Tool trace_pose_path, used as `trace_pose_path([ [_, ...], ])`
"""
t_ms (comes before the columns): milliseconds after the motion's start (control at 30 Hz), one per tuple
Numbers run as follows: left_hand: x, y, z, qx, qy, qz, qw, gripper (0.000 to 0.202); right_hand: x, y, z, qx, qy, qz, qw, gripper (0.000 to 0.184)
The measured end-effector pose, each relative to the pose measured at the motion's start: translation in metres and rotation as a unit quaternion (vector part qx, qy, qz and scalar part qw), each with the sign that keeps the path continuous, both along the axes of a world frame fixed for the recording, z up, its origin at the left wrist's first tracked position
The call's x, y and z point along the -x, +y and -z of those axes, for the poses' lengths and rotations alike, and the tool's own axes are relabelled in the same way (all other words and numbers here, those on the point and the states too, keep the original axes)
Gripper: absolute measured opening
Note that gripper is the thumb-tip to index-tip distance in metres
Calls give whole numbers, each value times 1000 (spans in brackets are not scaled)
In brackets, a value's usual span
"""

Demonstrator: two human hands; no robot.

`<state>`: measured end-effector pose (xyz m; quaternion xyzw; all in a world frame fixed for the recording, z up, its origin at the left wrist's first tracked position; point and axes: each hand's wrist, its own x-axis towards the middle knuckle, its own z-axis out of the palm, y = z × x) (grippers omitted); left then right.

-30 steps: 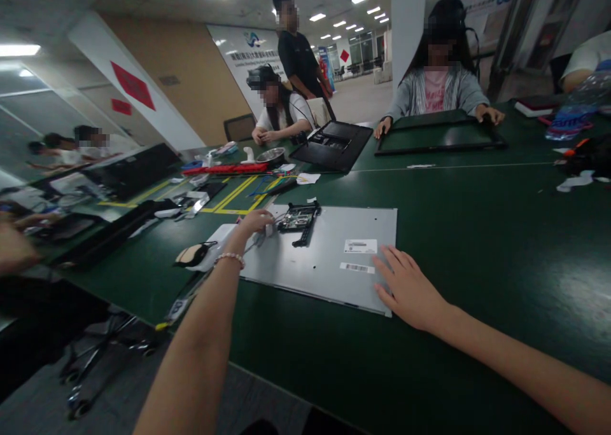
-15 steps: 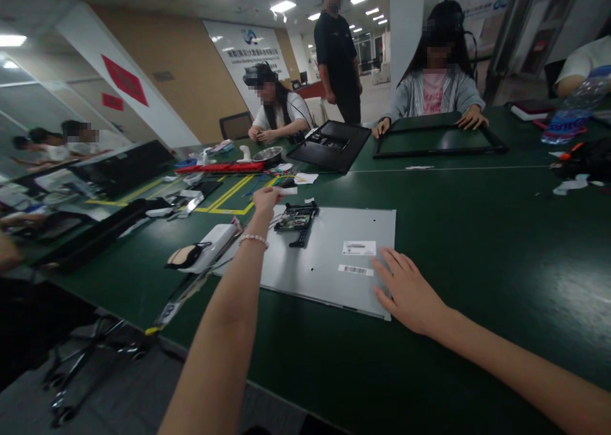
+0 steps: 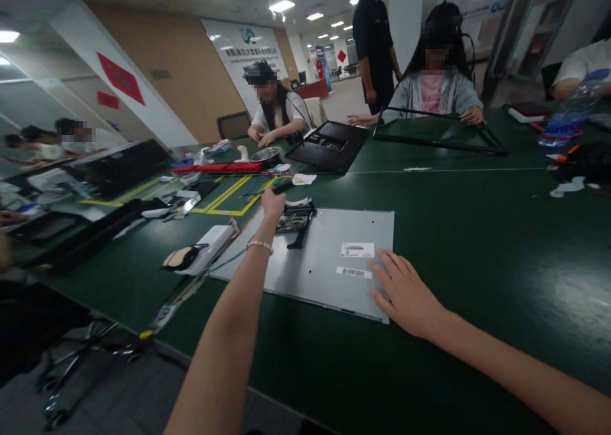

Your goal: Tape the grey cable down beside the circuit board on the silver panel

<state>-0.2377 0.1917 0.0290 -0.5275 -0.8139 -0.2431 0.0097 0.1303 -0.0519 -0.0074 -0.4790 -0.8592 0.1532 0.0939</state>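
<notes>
A flat silver display panel (image 3: 329, 285) with two white labels lies on the green table before me. My left hand (image 3: 273, 204) is closed at the near end of a dark, elongated object (image 3: 282, 186), perhaps a tool handle; its kind is unclear. Just right of that hand, a black bracket with a circuit board (image 3: 294, 220) sits on the panel. A white strip (image 3: 300, 201) lies by the bracket's far edge. My right hand (image 3: 405, 292) rests open, fingers spread, on the panel's right edge beside the labels.
Left of the panel lie a white box-like item (image 3: 212, 247) and cables. Farther back are a red tray (image 3: 217, 167), a metal bowl (image 3: 267, 156) and a black cover (image 3: 329, 145). Across the table, a person holds a black frame (image 3: 439, 144). A water bottle (image 3: 570, 114) stands right.
My left hand has let go of the white strip, which now lies near the bracket, and has closed at the dark object. Across the table, the black frame has been tilted up.
</notes>
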Motion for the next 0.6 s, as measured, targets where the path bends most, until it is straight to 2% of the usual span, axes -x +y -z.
trace_pose_path([
  [67, 6, -16, 1, -9, 7, -7, 1000, 55, 1, 0, 1, -1, 0, -1, 1000, 62],
  [167, 12, -52, 10, 2, 29, -33, 999, 55, 3, -2, 3, -6, -13, 0, 1000, 63],
  [300, 14, -97, 26, 67, 42, -71, 994, 56, 3, -8, 2, -18, -42, 4, 999, 64],
  [400, 17, -112, 27, 91, 19, -73, 993, 56, 2, -15, 0, -15, -60, 8, 998, 64],
  [600, 42, -122, 16, 95, 30, -89, 991, 50, -1, -25, 7, -18, -57, 8, 998, 64],
])
